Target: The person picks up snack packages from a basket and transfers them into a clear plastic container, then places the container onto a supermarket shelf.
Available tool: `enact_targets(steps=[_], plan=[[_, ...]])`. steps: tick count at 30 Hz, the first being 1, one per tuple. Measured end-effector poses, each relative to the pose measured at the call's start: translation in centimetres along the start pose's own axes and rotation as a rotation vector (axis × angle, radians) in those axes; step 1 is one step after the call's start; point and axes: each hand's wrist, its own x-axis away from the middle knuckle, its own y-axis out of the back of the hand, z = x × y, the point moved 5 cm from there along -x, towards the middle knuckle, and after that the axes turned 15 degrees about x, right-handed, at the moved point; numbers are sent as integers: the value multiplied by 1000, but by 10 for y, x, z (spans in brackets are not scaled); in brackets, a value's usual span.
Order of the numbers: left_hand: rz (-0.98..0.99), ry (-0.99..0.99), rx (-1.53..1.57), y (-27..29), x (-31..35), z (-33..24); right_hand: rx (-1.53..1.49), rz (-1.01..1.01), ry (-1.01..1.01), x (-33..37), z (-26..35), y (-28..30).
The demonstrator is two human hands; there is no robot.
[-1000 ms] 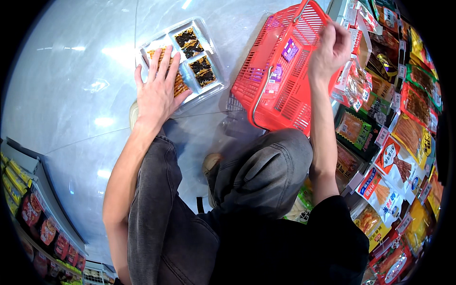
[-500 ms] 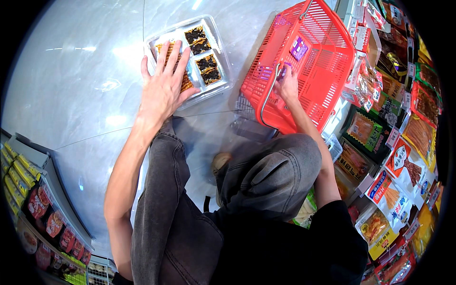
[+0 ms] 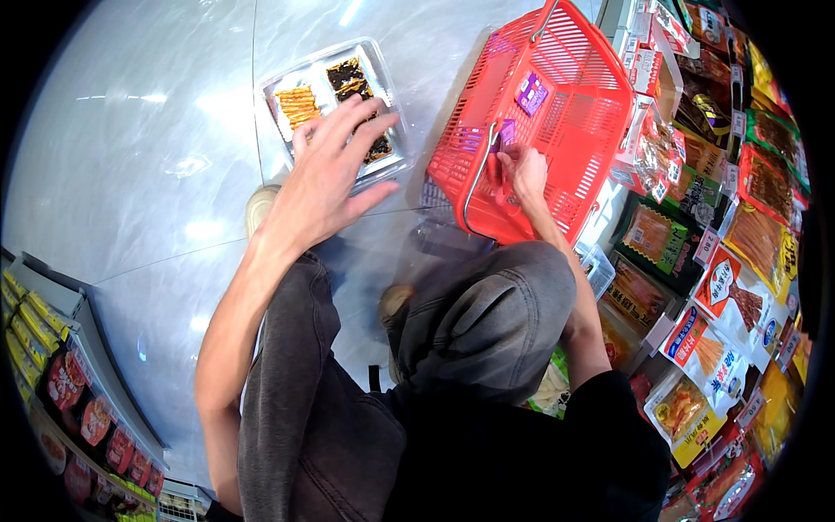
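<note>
A clear plastic tray (image 3: 402, 96) lies on the floor ahead of me, holding stick-shaped snacks (image 3: 298, 105) on the left and dark-topped snack pieces (image 3: 348, 76) on the right. Over its near part my left hand (image 3: 317, 187) hovers, palm down and fingers spread, with nothing in it. It hides some of the pieces. My right hand (image 3: 526, 178) is inside the red shopping basket (image 3: 583, 104). Its fingers are curled near a purple packet (image 3: 507, 133) by the basket's left wall; what they hold, if anything, is hidden. Another purple packet (image 3: 531, 93) rests farther in.
A shelf of packaged foods (image 3: 687, 235) runs close along the basket's right side. Another shelf with yellow packs (image 3: 35, 326) stands at the lower left. My knee (image 3: 531, 278) is just below the basket, and my shoe (image 3: 261, 209) is near the tray.
My left hand has lifted off the stick-shaped snacks and shifted right, uncovering them. My right hand has drawn back slightly from the purple packet, which shows more fully. The whole view has shifted a little.
</note>
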Motion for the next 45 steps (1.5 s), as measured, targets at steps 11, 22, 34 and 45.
enact_targets(steps=[11,22,34,45], plan=[[50,188,778,-11,-3,-4,-1188,-346,-108,42,7,149],[-273,294,1278,-15,-7,9,-1009,248,483,43,170,158],[-637,567,738,24,22,81,-259,-53,1091,14,310,133],[-651,584,230,51,33,115,-154,-447,1242,4,348,92]])
